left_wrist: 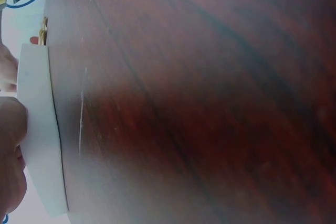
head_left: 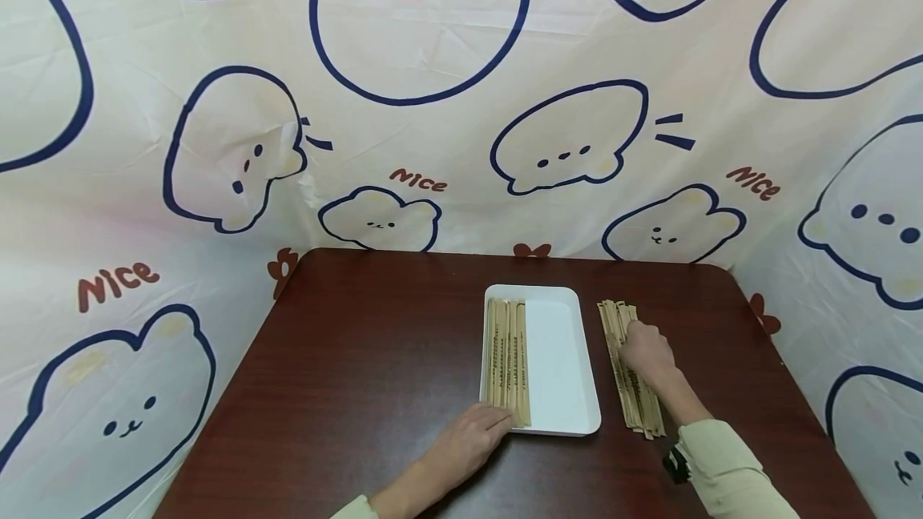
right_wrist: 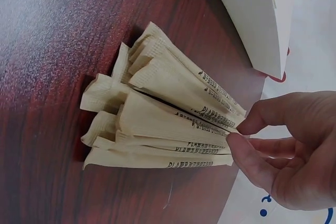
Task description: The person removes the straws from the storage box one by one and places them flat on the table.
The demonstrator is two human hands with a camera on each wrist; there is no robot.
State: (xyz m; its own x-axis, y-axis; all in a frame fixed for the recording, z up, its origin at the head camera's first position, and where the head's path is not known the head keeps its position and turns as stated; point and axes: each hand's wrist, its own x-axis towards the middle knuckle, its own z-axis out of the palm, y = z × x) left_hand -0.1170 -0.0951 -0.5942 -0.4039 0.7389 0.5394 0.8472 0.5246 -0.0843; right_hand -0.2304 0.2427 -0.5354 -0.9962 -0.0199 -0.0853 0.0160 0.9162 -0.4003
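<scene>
A white tray (head_left: 558,359) lies on the table with a row of paper-wrapped straws (head_left: 507,359) along its left side. My left hand (head_left: 470,435) rests at the tray's near left corner, fingertips over the near ends of those straws. From the left wrist, its fingers (left_wrist: 11,121) show against the tray's white wall (left_wrist: 39,124). To the right of the tray lies a loose pile of wrapped straws (head_left: 626,375), printed with dark lettering. Over this pile, my right hand (head_left: 647,355) pinches a wrapped straw (right_wrist: 173,116) between thumb and forefinger.
The dark brown table (head_left: 346,359) extends on both sides of the tray. A cartoon-printed cloth (head_left: 461,142) hangs behind and beside it. A black band (head_left: 676,464) sits at the right wrist, by the pale sleeve (head_left: 728,463).
</scene>
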